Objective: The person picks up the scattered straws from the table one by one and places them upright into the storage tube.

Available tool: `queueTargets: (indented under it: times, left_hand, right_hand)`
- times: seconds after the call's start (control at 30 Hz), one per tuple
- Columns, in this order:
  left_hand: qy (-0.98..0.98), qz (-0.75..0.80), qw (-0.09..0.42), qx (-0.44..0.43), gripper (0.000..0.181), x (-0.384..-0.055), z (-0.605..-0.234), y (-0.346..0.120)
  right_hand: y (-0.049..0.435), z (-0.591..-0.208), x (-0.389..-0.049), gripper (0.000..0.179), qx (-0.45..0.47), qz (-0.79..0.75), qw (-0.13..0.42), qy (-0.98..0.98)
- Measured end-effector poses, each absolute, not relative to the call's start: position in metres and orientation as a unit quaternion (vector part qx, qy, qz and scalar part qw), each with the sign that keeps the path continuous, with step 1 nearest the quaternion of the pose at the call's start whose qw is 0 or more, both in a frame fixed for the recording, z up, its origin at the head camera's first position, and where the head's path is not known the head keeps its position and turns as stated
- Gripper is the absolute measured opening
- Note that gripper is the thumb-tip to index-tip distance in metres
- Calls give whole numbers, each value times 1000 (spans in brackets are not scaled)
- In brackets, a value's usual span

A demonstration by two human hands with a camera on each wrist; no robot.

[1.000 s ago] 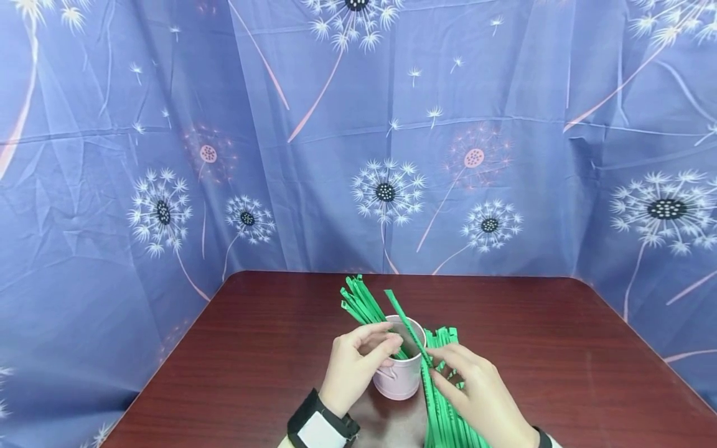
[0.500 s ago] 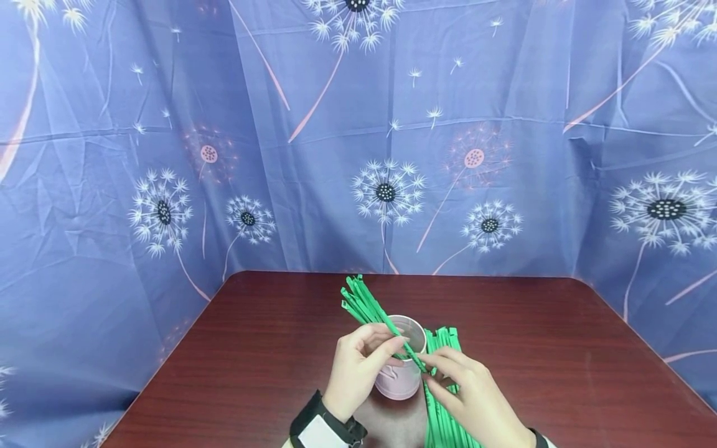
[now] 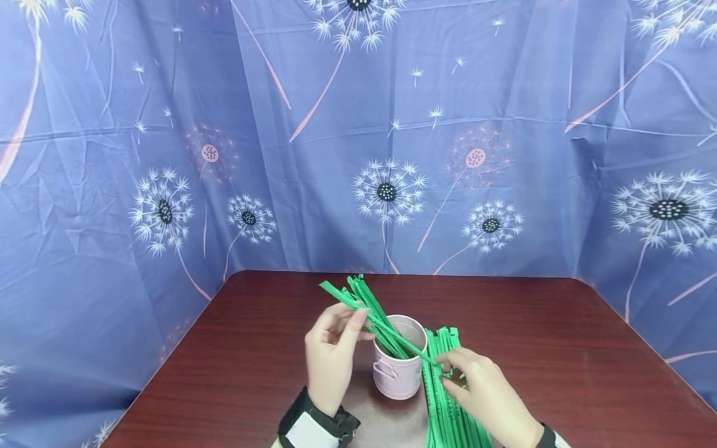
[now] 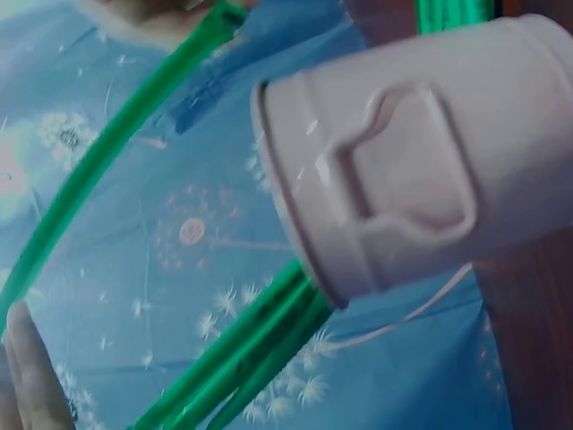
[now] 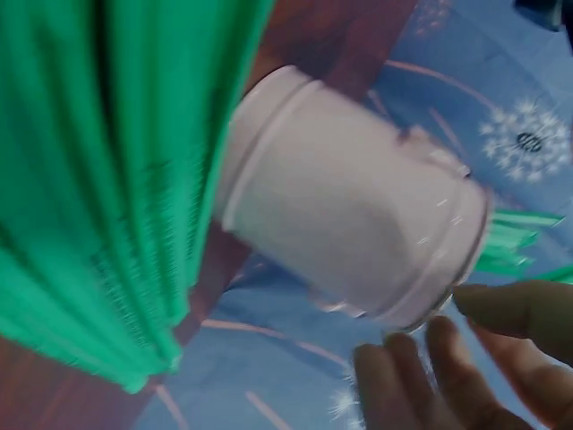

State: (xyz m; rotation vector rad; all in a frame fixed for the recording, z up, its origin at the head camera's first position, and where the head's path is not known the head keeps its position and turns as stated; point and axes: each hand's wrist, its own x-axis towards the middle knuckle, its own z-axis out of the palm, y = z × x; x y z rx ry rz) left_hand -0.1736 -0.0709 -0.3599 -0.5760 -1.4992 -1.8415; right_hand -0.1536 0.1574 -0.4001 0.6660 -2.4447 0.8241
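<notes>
Left hand (image 3: 330, 359) shifted left, strip (image 4: 109, 137) above bucket rim (image 3: 425, 336)

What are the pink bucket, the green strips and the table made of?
The pink bucket looks like painted metal: it has a glossy glint, a thin rim and raised ridges, though plastic is possible. The green strips look like bendy plastic or ribbon, because they're slightly shiny and one bows. The table shows streaky red-brown grain, so maybe smooth wood, or just a wood-look coating.
</notes>
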Motion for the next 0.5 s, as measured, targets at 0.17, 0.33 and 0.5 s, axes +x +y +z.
queueTargets:
  times: [0.17,0.33,0.5]
  left_hand:
    - [-561,-711,377,-195,21,-176,-355,-80]
    - [-563,-714,371,-188,21,-177,-359,-82]
    - [-584,-704,359,-185,21,-180,-366,-80]
  right_hand:
    - [171,-410,-161,25,173,278,161,-931]
    - [180,-423,-169,27,114,253,95,-956]
    - [186,-431,-173,33,88,240,44,-966]
